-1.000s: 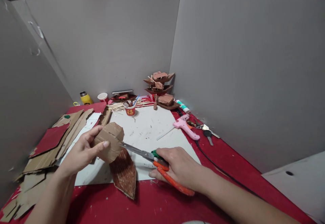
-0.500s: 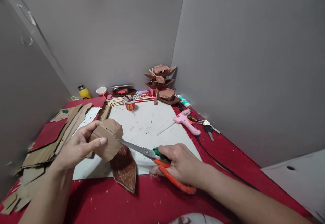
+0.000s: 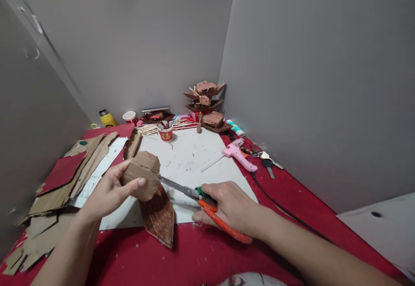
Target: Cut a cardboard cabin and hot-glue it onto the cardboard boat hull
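Note:
My left hand (image 3: pixel 117 187) pinches a small brown piece of cardboard (image 3: pixel 146 165) between thumb and fingers, above the white sheet. My right hand (image 3: pixel 227 206) grips scissors (image 3: pixel 191 193) with one orange and one green handle. Their blades reach leftward onto the cardboard piece, and a dark cut line shows where the tips meet it. Below the piece lies a brown-painted boat hull (image 3: pixel 159 219) with a pointed end toward me. The held cardboard hides its far end.
Stacked cardboard scraps (image 3: pixel 61 191) lie at the left. A pink glue gun (image 3: pixel 240 154) and keys (image 3: pixel 267 160) are on the right. Behind stand a red paper cup (image 3: pixel 166 133) with a brush, wooden sticks (image 3: pixel 147 129), model boats (image 3: pixel 212 121) and a yellow bottle (image 3: pixel 107 118).
My left hand and the cardboard piece have shifted slightly right. The scissor blades have come further over the cardboard, and the cut line looks longer. The hull stays in place.

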